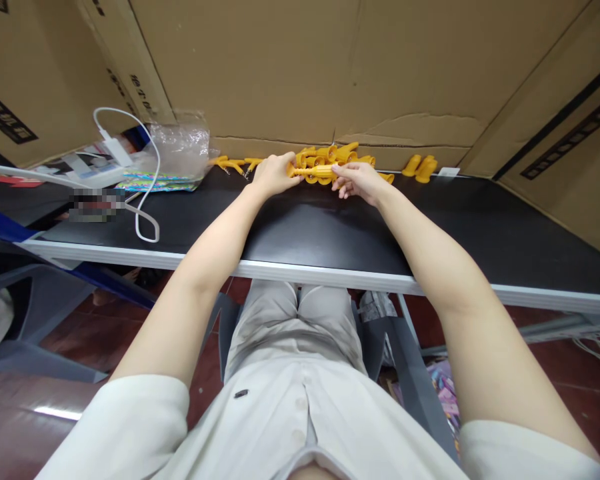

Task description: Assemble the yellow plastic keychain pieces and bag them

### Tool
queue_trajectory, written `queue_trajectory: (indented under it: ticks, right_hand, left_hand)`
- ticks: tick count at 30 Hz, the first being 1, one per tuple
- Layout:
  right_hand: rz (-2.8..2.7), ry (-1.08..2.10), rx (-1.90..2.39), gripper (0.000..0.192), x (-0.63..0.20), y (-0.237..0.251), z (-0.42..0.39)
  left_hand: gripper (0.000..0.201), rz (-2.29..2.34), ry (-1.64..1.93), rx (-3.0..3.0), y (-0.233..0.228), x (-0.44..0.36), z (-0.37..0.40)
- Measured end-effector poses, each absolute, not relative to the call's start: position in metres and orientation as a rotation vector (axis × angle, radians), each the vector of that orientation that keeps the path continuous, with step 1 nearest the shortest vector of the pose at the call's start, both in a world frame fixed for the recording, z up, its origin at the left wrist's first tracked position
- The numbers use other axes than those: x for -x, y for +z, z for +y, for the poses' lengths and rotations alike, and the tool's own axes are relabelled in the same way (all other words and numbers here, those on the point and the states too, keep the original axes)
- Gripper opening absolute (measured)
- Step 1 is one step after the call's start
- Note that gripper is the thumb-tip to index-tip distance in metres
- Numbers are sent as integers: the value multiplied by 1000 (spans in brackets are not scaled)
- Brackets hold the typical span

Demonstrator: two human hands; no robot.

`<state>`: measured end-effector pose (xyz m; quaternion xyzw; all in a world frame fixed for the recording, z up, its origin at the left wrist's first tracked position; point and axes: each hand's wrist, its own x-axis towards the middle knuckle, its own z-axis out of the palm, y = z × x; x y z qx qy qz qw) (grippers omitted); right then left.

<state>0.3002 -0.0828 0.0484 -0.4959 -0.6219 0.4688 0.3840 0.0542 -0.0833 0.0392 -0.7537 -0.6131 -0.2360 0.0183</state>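
Rod of yellow plastic (319, 171) spans the gap between the hands, long axis left to right — left hand (274, 176) pinching its slim end, right hand (363, 183) grasping the thicker end, neither clearly nearer. Heap of hollow yellow pieces (326, 155) crowds its far side, before the cardboard wall (300, 80); branched yellow pieces (230, 163) lie left, stubby yellow pieces (424, 169) well right.

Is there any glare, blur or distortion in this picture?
Head view: soft glare on the black tabletop between the forearms; same view: wide-angle stretch seems to enlarge the sleeves near the lower corners; same view: a pixelated patch hides detail at left; same view: the yellow pieces at the hands show too small for fine detail.
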Motion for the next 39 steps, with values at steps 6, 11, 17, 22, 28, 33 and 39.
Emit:
queue_trajectory:
  ticks: [6,11,17,22,28,33,39]
  right_hand:
    - [-1558,1211,1266,47,-295,49,-81]
    - [-1524,1228,1344,59,-292,40,-74]
    - [-1570,1216,1375,82,-298,36,-67]
    - [-1597,1280,1366,77,-303,44,-71]
    - [-1621,1147,1199,40,-302,50,-83]
    - [-1672,1092,1194,49,-303,51,-84]
    - [-1670,1066,1243,71,-303,39,-70]
  left_hand:
    - [45,-1858,-773,2365,39,-55,-82]
    - [44,-1845,-758,2339,41,-58,-86]
    - [45,-1848,-757,2368,42,-58,-86]
    - [45,-1868,-742,2349,42,-59,-86]
    - [47,-1898,-710,2334,43,-57,-87]
    - [46,-1873,-729,2346,44,-56,-86]
    - [46,-1864,-734,2332,45,-58,-90]
